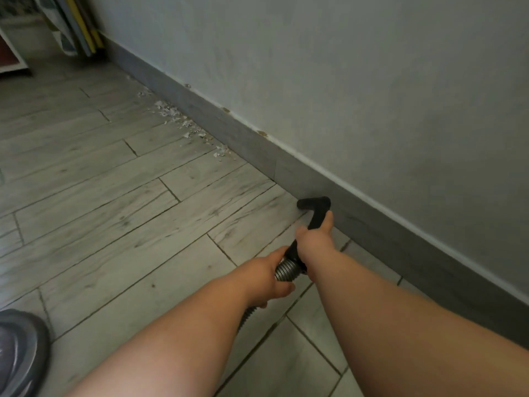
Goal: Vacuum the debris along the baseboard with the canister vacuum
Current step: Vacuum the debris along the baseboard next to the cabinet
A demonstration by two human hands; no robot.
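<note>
By the baseboard (229, 133), left hand (269, 277) grips hose (287, 269), right hand (313, 240) grips half-hidden nozzle (315, 206).

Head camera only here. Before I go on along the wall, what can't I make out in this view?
All in the head view:
Mouth of the nozzle: blurred, turned away; floor contact unclear.
Its neck: covered by the gripping right hand.
Most of the hose: hidden under the left hand and forearm.
Grey body, likely the canister vacuum: cut off by the lower left edge.
The debris by the baseboard: too small to identify.
</note>
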